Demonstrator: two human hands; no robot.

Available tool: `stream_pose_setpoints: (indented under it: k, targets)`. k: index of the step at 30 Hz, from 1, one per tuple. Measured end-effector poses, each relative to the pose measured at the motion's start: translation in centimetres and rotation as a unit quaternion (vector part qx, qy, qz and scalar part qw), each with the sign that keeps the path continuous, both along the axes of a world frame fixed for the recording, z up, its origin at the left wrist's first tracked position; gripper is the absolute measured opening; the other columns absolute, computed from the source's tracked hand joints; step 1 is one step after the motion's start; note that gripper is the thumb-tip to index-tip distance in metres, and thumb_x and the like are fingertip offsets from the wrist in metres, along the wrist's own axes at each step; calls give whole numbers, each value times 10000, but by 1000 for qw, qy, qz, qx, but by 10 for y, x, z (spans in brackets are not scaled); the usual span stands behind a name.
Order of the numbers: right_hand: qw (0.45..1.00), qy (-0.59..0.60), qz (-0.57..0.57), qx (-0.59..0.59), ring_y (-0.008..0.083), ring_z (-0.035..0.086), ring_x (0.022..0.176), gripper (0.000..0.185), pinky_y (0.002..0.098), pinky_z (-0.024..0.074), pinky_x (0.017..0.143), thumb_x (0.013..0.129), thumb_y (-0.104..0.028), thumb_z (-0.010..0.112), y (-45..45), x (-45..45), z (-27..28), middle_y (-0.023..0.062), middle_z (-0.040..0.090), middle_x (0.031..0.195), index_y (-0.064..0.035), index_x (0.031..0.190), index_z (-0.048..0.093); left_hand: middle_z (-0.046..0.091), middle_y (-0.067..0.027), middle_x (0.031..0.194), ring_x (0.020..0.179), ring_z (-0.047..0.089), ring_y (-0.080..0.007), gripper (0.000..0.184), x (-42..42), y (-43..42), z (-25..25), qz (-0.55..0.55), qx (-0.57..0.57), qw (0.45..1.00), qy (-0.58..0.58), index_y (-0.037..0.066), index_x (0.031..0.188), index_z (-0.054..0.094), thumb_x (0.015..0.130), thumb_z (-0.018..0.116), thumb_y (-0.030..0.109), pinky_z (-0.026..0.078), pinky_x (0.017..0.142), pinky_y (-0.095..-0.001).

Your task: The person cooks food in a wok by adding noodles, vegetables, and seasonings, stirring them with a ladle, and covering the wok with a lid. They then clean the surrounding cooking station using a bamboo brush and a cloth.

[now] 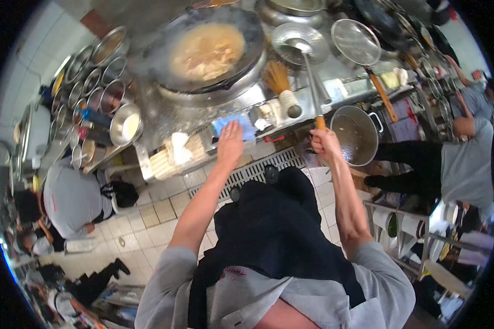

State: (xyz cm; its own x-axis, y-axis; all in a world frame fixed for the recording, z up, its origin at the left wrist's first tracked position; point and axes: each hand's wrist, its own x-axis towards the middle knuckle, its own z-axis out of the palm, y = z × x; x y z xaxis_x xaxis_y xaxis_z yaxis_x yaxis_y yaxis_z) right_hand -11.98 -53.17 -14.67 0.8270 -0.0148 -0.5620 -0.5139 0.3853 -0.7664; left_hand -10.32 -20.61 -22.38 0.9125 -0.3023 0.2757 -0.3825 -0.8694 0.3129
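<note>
My left hand point(230, 138) lies with its fingers stretched over a folded blue cloth point(246, 129) at the front edge of the stove. My right hand point(326, 143) is closed around the wooden handle of a long metal ladle point(312, 82). The ladle's head rests over a perforated metal strainer point(282, 39). Ahead of my left hand, a large black wok point(167, 68) holds steaming brownish broth with pale pieces of food point(207, 52). A straw brush point(276, 77) stands between the wok and the ladle.
Metal bowls point(127, 125) crowd the left side. A wire-mesh skimmer point(357, 44) lies at the right. Below it stands a deep pot point(354, 137) of liquid. White cloths point(179, 149) sit on the front ledge. Co-workers are at the left point(74, 200) and right point(469, 164).
</note>
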Motion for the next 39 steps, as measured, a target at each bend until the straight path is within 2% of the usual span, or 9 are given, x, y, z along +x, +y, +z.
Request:
stream_pose_setpoints:
  k: [3, 6, 10, 12, 15, 17, 24, 32, 39]
  targets:
    - [974, -31, -8, -223, 68, 408, 423, 170, 246, 292, 378, 782, -125, 658, 26, -19, 18, -19, 490, 580, -63, 783, 499, 604, -218, 1166, 1097, 583, -344, 370, 5, -3, 33, 82, -347, 920, 163, -59, 1257, 475, 943, 462, 136, 427, 987, -440]
    - [968, -106, 22, -227, 59, 407, 489, 117, 256, 319, 429, 777, -110, 621, 55, -37, 33, -27, 474, 597, -48, 794, 523, 661, -87, 1028, 889, 645, -185, 313, 7, -14, 75, 114, -717, 620, 296, -3, 1112, 580, 996, 445, 255, 506, 840, -322]
    - [919, -221, 9, -327, 116, 489, 619, 113, 295, 422, 571, 764, -70, 588, 121, -43, 49, 49, 528, 642, 6, 847, 577, 600, -130, 1138, 1023, 585, -199, 354, -5, -86, 133, 7, -802, 429, 415, -23, 1214, 505, 1012, 418, 255, 448, 964, -360]
    - [933, -191, 29, -305, 139, 537, 673, 157, 322, 456, 627, 761, -65, 588, 136, -39, 42, 125, 594, 696, 31, 884, 603, 596, -77, 1000, 912, 586, -160, 363, -5, -112, 146, 97, -738, 586, 320, -8, 1173, 520, 984, 499, 301, 491, 827, -339]
    - [928, -242, 122, -254, 124, 506, 552, 141, 295, 407, 496, 782, -56, 600, 126, -42, 44, 56, 563, 650, 0, 909, 573, 615, -63, 917, 788, 599, -149, 353, 3, -101, 147, 105, -748, 558, 343, 8, 1081, 558, 951, 561, 336, 521, 709, -311]
    - [976, -60, 205, 28, 88, 430, 467, 107, 263, 315, 404, 817, -52, 600, 115, -47, 64, 4, 477, 591, -43, 895, 527, 584, -29, 732, 577, 562, -136, 338, 10, -93, 157, 145, -773, 495, 370, 60, 900, 572, 889, 645, 390, 496, 524, -296]
    - [643, 98, 274, 708, 38, 271, 355, 163, 210, 191, 309, 901, -161, 542, 116, -82, 94, -54, 324, 493, -114, 817, 410, 463, 2, 507, 401, 465, -137, 579, 44, -45, 213, -128, -806, 393, 423, 141, 692, 534, 820, 487, 704, 417, 400, -287]
    - [607, 112, 314, 721, 41, 287, 362, 146, 206, 194, 318, 891, -92, 536, 91, -95, 101, -35, 326, 499, -106, 855, 395, 448, 21, 482, 363, 388, -116, 640, 109, -22, 252, -195, -838, 352, 370, 135, 730, 577, 825, 404, 745, 357, 393, -263]
    - [895, 88, 289, 328, 46, 296, 355, 164, 207, 166, 319, 887, -44, 567, 92, -91, 134, -33, 353, 508, -101, 866, 415, 510, -66, 569, 434, 502, -154, 634, 79, -46, 224, -13, -808, 469, 358, 111, 796, 526, 864, 370, 722, 421, 396, -290]
